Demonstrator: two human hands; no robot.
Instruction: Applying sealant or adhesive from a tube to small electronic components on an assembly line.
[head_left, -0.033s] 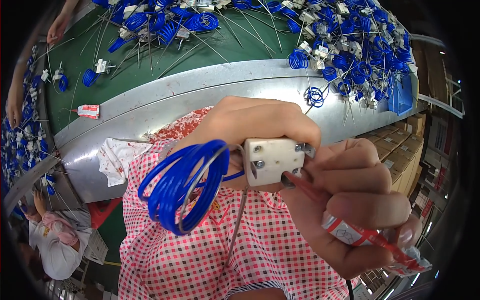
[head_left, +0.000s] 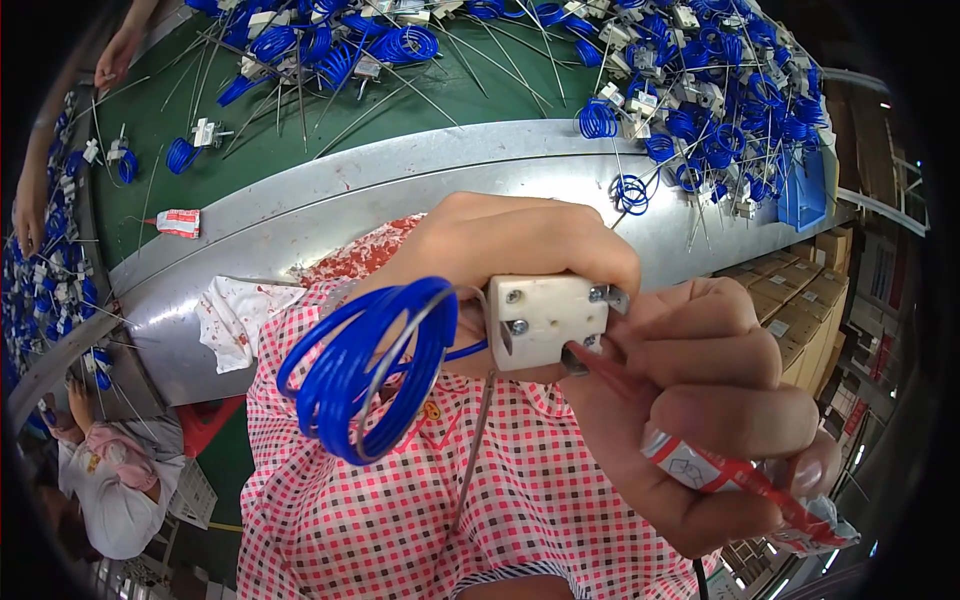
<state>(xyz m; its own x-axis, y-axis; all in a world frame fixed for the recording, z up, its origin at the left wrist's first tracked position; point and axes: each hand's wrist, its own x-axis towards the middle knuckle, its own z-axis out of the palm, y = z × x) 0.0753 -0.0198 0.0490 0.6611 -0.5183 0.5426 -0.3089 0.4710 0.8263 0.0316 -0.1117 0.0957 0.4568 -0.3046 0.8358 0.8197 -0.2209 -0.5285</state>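
We see a small white ceramic block [head_left: 548,320], roughly rectangular, with metal screws on its face and metal tabs at its right end; a thin grey rod [head_left: 472,452] hangs down from it and a coil of blue wire [head_left: 365,368] loops out to its left. The block sits close under the camera, in front of a pink checked garment [head_left: 420,520] and above the near edge of the desk [head_left: 330,205]. The left hand [head_left: 510,245] wraps over the top of the block, fingers curled shut around it, so the block's upper edge and back are hidden. The right hand [head_left: 700,400] is closed around a red and white tube [head_left: 720,470], whose dark tip touches the block's lower right corner; the tube's far end is crumpled near the picture's lower right. How the wire joins the block is hard to make out. Beyond, the grey metal rim of the desk curves across, and its green top carries many more blue wire coils [head_left: 700,110] with white blocks and rods. A stained white cloth [head_left: 235,310] lies on the metal rim at left.
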